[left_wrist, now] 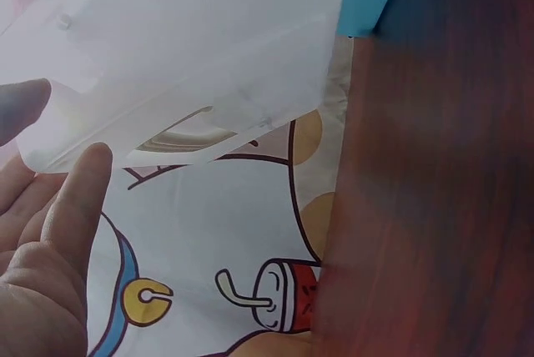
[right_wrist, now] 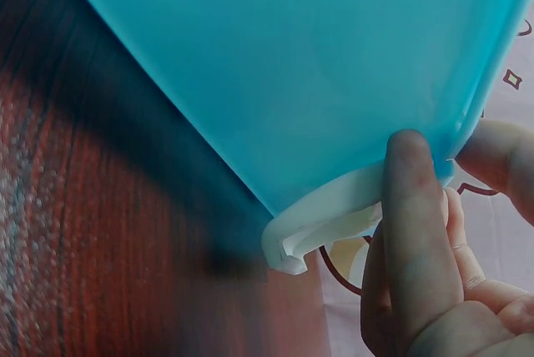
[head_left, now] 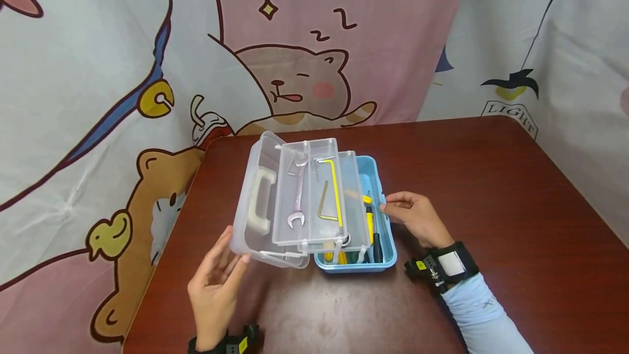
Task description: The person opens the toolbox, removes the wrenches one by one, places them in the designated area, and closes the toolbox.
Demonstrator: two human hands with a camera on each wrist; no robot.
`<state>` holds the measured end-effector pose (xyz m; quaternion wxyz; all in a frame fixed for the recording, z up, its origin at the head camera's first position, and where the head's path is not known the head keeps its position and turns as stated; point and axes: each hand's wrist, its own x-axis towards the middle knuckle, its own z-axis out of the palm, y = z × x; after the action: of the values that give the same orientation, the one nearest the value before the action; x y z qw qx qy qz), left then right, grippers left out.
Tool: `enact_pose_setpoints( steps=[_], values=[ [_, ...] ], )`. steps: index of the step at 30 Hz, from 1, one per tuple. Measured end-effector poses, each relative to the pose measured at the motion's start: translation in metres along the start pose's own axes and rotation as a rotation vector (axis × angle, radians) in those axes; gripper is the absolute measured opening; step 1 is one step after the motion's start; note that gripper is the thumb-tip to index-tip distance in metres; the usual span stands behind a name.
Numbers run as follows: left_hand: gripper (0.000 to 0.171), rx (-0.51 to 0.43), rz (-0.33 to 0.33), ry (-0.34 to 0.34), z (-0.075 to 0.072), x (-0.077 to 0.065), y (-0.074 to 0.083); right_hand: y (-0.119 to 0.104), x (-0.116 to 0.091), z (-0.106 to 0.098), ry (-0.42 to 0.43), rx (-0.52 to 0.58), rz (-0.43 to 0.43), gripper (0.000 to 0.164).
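left hand [head_left: 215, 283] pinches lid [head_left: 247, 217], right hand [head_left: 417, 220] pinches box [head_left: 391, 247] rim; brace box, swing slowly, keep trays [head_left: 319, 232] level so wrench [head_left: 298, 190] stays.

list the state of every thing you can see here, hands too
translucent white plastic lid: open, tilted
clear rectangular plastic upper tray: raised, uncovered
light-blue rectangular plastic box: open, upright
white curved plastic latch: unfastened
silver metal wrench: lying in the upper tray
yellow L-shaped hex key: likewise
brass-coloured L-shaped hex key: likewise
left hand: holding the lid's edge
right hand: holding the box at the latch
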<state>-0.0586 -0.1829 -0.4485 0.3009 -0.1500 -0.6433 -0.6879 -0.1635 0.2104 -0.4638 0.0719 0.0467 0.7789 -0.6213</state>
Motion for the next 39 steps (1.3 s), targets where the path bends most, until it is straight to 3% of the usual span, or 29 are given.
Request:
enact_pose_setpoints(
  steps=[4, 10, 16, 20, 28, 34, 39],
  values=[
    [0.057, 0.032, -0.055, 0.037, -0.003, -0.003, 0.000, -0.001, 0.000, 0.000, -0.004, 0.006, 0.005, 0.043],
    [0.056, 0.000, -0.105, 0.072, -0.007, -0.008, -0.004, -0.001, 0.001, -0.001, -0.010, 0.009, 0.005, 0.045],
    [0.055, 0.091, -0.229, 0.123, -0.010, -0.012, -0.004, -0.001, 0.000, 0.000, -0.007, 0.000, 0.014, 0.045],
    [0.056, 0.148, -0.275, 0.122, -0.011, -0.012, -0.004, -0.001, 0.000, -0.001, -0.005, -0.005, 0.011, 0.045],
    [0.054, 0.105, -0.255, 0.127, -0.013, -0.015, -0.010, 0.001, 0.003, -0.001, -0.007, -0.010, 0.017, 0.045],
    [0.052, 0.189, -0.313, 0.147, -0.015, -0.018, -0.014, 0.000, 0.002, -0.001, -0.007, -0.006, 0.011, 0.046],
    [0.050, 0.202, -0.322, 0.154, -0.016, -0.019, -0.018, 0.000, 0.002, -0.001, -0.007, -0.008, 0.017, 0.046]
  ],
)
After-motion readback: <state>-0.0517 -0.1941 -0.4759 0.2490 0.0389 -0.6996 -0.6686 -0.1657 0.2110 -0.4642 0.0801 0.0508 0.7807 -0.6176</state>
